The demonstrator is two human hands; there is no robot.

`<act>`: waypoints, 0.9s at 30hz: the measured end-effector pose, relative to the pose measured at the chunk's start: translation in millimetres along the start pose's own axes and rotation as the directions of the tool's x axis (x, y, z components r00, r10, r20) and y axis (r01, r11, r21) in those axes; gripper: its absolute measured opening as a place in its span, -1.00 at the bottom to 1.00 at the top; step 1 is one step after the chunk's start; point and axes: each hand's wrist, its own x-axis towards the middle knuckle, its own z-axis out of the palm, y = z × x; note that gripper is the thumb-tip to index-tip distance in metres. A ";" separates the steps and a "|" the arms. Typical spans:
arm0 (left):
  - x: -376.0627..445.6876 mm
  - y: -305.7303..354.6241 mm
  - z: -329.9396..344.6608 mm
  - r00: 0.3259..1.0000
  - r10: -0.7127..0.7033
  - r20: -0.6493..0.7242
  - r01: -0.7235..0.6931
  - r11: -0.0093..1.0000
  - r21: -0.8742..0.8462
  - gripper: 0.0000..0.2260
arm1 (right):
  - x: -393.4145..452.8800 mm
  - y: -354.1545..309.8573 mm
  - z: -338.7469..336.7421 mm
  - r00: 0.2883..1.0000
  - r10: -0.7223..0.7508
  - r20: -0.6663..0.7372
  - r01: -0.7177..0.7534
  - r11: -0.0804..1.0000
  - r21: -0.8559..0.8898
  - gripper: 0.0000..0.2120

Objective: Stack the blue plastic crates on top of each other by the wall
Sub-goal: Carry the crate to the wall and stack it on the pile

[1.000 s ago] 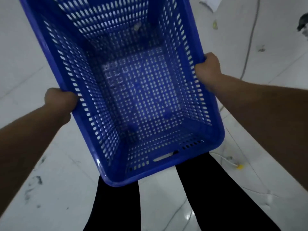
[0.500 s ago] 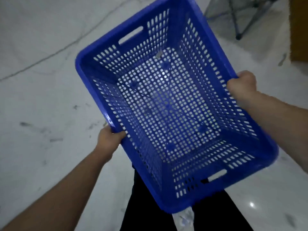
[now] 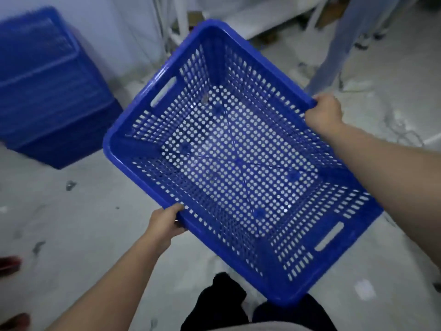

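I hold an empty blue perforated plastic crate [image 3: 124,149] in the air in front of me, open side up and turned diagonally. My left hand [image 3: 165,224] grips its near long rim. My right hand [image 3: 323,113] grips the far long rim. At the upper left a stack of blue crates [image 3: 47,91] stands on the floor against the pale wall, blurred. The held crate is apart from that stack, to its right.
Pale marble floor [image 3: 83,223] with dark marks lies below. White table or rack legs [image 3: 181,17] stand by the wall at top centre. A light blue leg [image 3: 334,51] rises at the upper right. My dark trousers [image 3: 222,299] show at the bottom.
The view has swung round: the wall, the stack of blue crates and furniture legs have come into sight. The held crate stays in both hands, now turned more diagonally.
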 end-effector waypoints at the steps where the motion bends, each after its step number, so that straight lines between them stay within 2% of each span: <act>1: 1.7 13.8 -11.0 0.999 -0.003 -0.035 0.001 0.998 -0.055 -0.76 | 9.0 -38.4 6.0 0.998 -0.059 0.016 0.059 0.998 -0.030 -0.73; 4: 4.8 50.0 -41.9 0.996 0.014 -0.083 -0.027 0.987 -0.157 -0.81 | 26.2 -146.7 27.0 0.973 -0.231 0.007 0.231 0.973 -0.019 -0.67; 8: 21.4 83.3 -76.3 0.984 0.027 -0.178 -0.077 0.956 -0.281 -0.93 | 40.9 -266.4 66.6 0.917 -0.398 0.020 0.397 0.917 0.041 -0.70; 12: 43.3 123.0 -97.7 0.957 0.014 -0.290 -0.126 0.920 -0.371 -0.88 | 63.0 -373.5 112.0 0.847 -0.521 0.101 0.518 0.853 0.061 -0.71; 16: 60.6 174.5 -123.0 0.926 -0.029 -0.377 -0.174 0.852 -0.494 -0.71 | 74.5 -486.1 145.4 0.765 -0.621 0.169 0.612 0.783 0.106 -0.71; 18: 64.4 202.4 -140.7 0.910 -0.031 -0.413 -0.215 0.817 -0.535 -0.74 | 71.7 -541.8 154.8 0.727 -0.663 0.178 0.656 0.747 0.107 -0.68; 21: 71.4 240.0 -170.2 0.896 -0.015 -0.443 -0.289 0.738 -0.610 -0.85 | 54.9 -624.4 167.4 0.666 -0.724 0.181 0.713 0.689 0.135 -0.66; 23: 81.1 267.2 -194.3 0.910 -0.025 -0.413 -0.302 0.643 -0.704 -0.91 | 49.0 -676.3 182.5 0.623 -0.762 0.175 0.754 0.645 0.125 -0.65; 25: 94.6 295.3 -222.1 0.940 -0.068 -0.334 -0.252 0.520 -0.816 -0.92 | 41.0 -724.9 202.3 0.583 -0.797 0.160 0.792 0.601 0.105 -0.69; 27: 109.4 320.3 -252.6 0.959 -0.108 -0.263 -0.188 0.452 -0.872 -0.92 | 28.2 -770.2 221.0 0.570 -0.809 0.145 0.808 0.583 0.079 -0.72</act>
